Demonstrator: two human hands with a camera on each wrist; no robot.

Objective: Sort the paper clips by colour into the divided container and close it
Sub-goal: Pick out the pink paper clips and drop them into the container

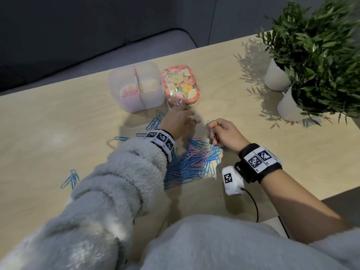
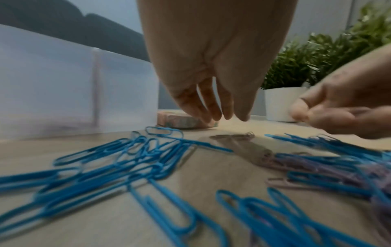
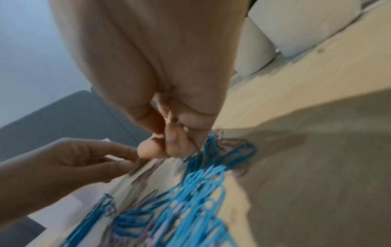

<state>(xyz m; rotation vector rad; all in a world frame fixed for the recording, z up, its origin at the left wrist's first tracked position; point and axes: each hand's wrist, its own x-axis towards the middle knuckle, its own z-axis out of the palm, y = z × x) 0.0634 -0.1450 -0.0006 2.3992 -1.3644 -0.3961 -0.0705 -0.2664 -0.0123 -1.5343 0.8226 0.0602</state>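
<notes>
Fluffy grey fleece sleeves (image 1: pixel 120 191) fill the near edge of the head view, and beyond them lies a dense pile of blue and pink wire paper clips (image 1: pixel 192 162) on the pale wooden desk (image 1: pixel 48 133). More blue clips are scattered to the left of the pile, with a small loose bunch (image 1: pixel 71 179) well apart from it. Over the far side of the pile, the left hand (image 1: pixel 179 121) reaches down with straight, relaxed fingers (image 2: pixel 211 107) that hold nothing, their tips close to the desk. Just right of it, above the pile's far right edge, the right hand (image 1: pixel 224 133) pinches a pink paper clip (image 1: pixel 213 135) between thumb and curled fingers. Beyond the pile stands the translucent square plastic container (image 1: pixel 136 86), open, its pink-edged divider upright; the left compartment holds pink clips (image 1: pixel 129 92). Just beside the container on its right lies the floral-patterned lid (image 1: pixel 180 83), flat on the desk. Far right of the pile stand two white pots with green plants (image 1: pixel 311 51).
</notes>
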